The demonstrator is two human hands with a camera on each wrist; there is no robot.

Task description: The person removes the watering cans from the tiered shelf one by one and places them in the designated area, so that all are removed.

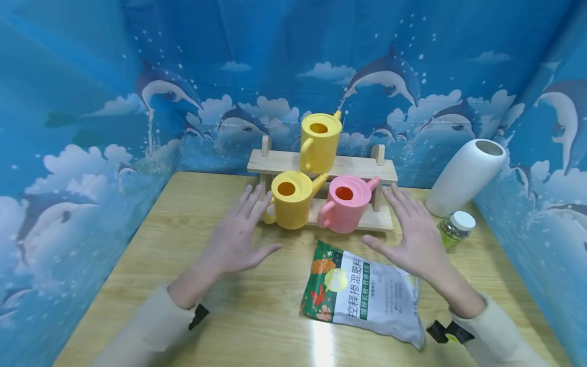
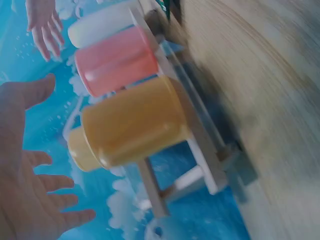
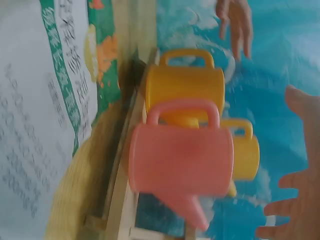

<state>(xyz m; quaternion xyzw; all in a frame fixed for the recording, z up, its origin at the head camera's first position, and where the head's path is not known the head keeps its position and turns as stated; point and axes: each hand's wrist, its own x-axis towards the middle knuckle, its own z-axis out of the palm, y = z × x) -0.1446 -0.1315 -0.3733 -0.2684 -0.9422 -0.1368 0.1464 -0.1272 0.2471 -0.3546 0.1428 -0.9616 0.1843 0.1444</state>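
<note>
Both hands are spread in the air and hold nothing. My left hand (image 1: pixel 235 237) is just left of the lower yellow watering can (image 1: pixel 292 204), its fingers straight and thumb out. Over the right end of a fertilizer bag (image 1: pixel 376 293) hovers my right hand (image 1: pixel 415 237), fingers pointing toward the rack. A two-step wooden rack (image 1: pixel 275 162) carries the lower yellow can and a pink watering can (image 1: pixel 347 209) on its lower step. Another yellow watering can (image 1: pixel 321 145) stands on the upper step. In the right wrist view the pink can (image 3: pixel 182 160) is nearest the right hand.
A tall white vase (image 1: pixel 463 178) stands at the back right, with a small white-capped bottle (image 1: pixel 456 229) in front of it. Blue dolphin-print cloth (image 1: pixel 284 66) walls the wooden table (image 1: pixel 183 214) at the back and both sides.
</note>
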